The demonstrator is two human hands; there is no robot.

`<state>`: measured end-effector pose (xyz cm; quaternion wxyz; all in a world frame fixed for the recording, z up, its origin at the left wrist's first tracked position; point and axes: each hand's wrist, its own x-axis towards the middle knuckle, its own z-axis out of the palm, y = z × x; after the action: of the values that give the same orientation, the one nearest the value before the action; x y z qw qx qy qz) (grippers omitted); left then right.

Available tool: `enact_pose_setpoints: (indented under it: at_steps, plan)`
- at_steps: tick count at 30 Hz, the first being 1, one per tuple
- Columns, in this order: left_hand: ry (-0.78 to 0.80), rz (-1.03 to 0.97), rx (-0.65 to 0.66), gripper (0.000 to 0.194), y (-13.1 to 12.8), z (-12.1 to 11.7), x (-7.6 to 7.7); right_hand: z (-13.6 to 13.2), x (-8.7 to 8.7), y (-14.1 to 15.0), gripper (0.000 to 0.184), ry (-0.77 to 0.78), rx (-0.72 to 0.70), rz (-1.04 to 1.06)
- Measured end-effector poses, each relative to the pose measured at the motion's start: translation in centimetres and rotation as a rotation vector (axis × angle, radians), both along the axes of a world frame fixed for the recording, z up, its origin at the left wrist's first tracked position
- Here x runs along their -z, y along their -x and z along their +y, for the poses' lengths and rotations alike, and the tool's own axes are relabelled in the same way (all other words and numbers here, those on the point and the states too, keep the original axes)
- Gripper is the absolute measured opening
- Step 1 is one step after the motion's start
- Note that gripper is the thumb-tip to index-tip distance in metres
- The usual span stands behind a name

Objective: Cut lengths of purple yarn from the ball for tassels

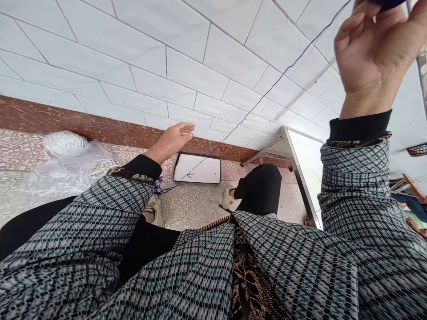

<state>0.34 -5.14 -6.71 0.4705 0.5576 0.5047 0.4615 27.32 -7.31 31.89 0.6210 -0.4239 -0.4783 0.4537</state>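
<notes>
My right hand (376, 62) is raised at the top right, its fingers curled round a dark purple ball of yarn (387, 3) that the picture's edge cuts off. From there a taut strand of purple yarn (263, 96) slants down to the left, across the wall and over a flat white tray with a dark rim (179, 168). The strand runs into a loose purple tangle (159, 186) near my left shoe, partly hidden by my left sleeve. My left hand (173, 140) hovers beside the strand without touching it, fingers stretched out and holding nothing.
White cord in a round bundle (63, 143) and a clear plastic bag (56, 178) lie on the speckled floor at left. A white table with a metal edge (300, 173) stands at right. The tiled wall (180, 66) rises in front.
</notes>
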Motion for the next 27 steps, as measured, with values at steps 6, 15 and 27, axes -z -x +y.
enact_pose_setpoints:
  at_steps: [6,15,27]
  plan:
    - [-0.212,-0.111,0.263,0.075,-2.8,-0.3,-4.1,-0.1,3.2,2.8,0.093,0.056,-0.076,0.073]
    - [-0.302,-0.223,0.202,0.090,-4.0,1.6,-5.9,3.8,12.8,2.7,0.031,0.291,-0.317,0.177]
    - [-0.292,-0.362,0.006,0.061,-1.9,4.4,-7.4,7.7,22.5,3.6,0.040,0.410,-0.558,0.185]
